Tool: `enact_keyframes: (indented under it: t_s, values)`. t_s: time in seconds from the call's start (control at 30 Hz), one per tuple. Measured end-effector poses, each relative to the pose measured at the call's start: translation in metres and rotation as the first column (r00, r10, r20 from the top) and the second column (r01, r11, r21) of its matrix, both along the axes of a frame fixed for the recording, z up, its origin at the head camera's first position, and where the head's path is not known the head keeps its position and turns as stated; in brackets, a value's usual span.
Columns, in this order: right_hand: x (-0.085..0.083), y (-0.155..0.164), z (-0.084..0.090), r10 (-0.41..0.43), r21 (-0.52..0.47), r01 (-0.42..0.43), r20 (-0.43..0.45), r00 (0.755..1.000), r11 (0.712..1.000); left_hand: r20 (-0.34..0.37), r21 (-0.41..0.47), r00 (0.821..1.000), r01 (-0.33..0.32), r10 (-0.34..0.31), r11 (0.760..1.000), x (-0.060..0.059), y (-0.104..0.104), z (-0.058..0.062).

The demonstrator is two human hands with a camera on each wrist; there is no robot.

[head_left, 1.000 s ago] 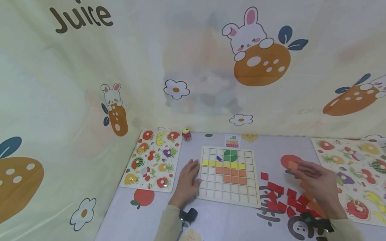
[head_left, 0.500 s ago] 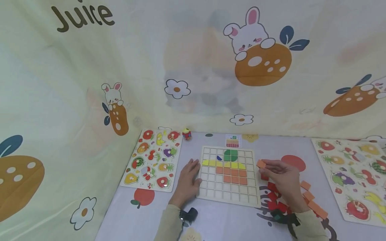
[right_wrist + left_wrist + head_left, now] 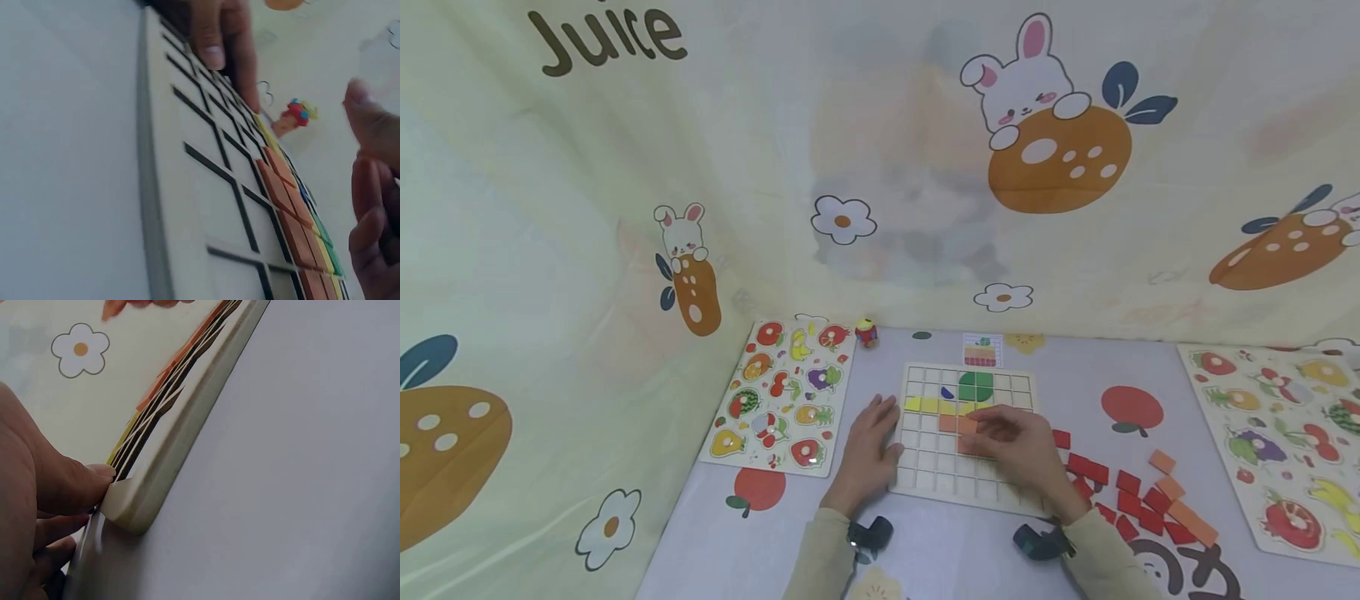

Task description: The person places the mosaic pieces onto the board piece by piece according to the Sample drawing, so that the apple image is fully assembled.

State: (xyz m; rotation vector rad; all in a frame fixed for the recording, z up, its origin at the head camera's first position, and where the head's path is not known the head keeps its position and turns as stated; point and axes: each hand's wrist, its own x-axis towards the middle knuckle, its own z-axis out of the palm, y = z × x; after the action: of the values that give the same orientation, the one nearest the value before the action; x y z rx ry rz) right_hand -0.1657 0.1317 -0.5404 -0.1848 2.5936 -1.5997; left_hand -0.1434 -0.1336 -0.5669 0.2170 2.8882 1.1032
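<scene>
Orange tile (image 3: 967, 424) now sits pinched in our right hand (image 3: 1018, 446) over the grid board (image 3: 925, 479), no longer beside it. Left wrist view: our left hand (image 3: 37, 512) presses relaxed fingers against the board's edge. Right wrist view: curled fingers (image 3: 375, 237) hover over orange rows.

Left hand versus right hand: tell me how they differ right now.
The left hand lies flat against the grid board's left edge, fingers straight; the right hand hovers over the board's middle, fingers curled. The left hand holds nothing; the right hand's grip pinches an orange tile. Both are at the same board.
</scene>
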Motion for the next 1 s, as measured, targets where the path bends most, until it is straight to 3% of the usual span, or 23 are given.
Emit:
enact_keyframes:
  t_s: [0.17, 0.37, 1.0]
  values:
    - [0.001, -0.015, -0.004, 0.097, 0.123, -0.087, -0.072, 0.993, 0.989, 0.005, -0.003, 1.0, 0.002, -0.002, 1.0, -0.001, 0.0, 0.0]
    - [0.003, -0.026, -0.008, 0.13, 0.254, -0.115, -0.047, 0.99, 0.96, -0.002, -0.015, 1.0, 0.003, -0.003, 1.0, -0.001, 0.001, -0.001]
    - [0.002, -0.035, -0.006, 0.115, 0.334, -0.078, -0.094, 0.989, 0.939, -0.004, -0.011, 1.0, -0.005, 0.005, 1.0, -0.001, 0.0, -0.002]
